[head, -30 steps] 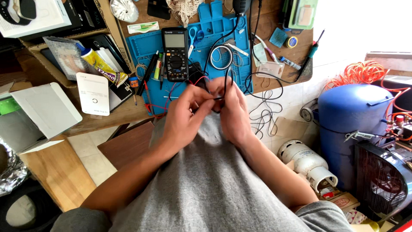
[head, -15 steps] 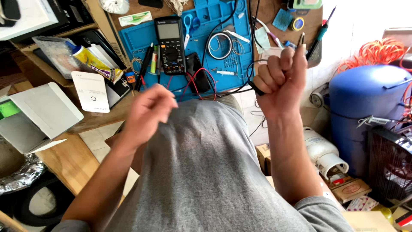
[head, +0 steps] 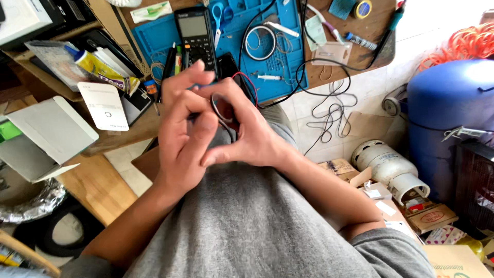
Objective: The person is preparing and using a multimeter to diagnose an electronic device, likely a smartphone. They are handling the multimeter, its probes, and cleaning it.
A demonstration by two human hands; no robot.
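A blue silicone work mat [head: 234, 49] lay on the wooden desk [head: 355, 31] in front of me, crowded with small gear: a black multimeter [head: 194, 33] upright at its left side, blue-handled scissors [head: 220, 15] beside it, and a coil of wire [head: 260, 42] near the middle. A black cable [head: 329, 87] ran off the desk edge and hung in loops against the pale tiled wall. To my left sat a yellow glue tube [head: 100, 67], a small white card [head: 104, 106] and an open white cardboard box [head: 43, 136]. To my right stood a large blue metal tank [head: 450, 110] with a smaller grey cylinder [head: 391, 167] lying beside it, above some cartons.

My hands met over my grey shirt, blocking part of the mat. My left hand [head: 182, 131] was loosely curled, its fingers half closed. My right hand [head: 247, 131] pinched thin red and black wires [head: 242, 82] that rose from between the fingers toward the multimeter. I could not tell whether the left hand gripped them too; the fingers hid that.
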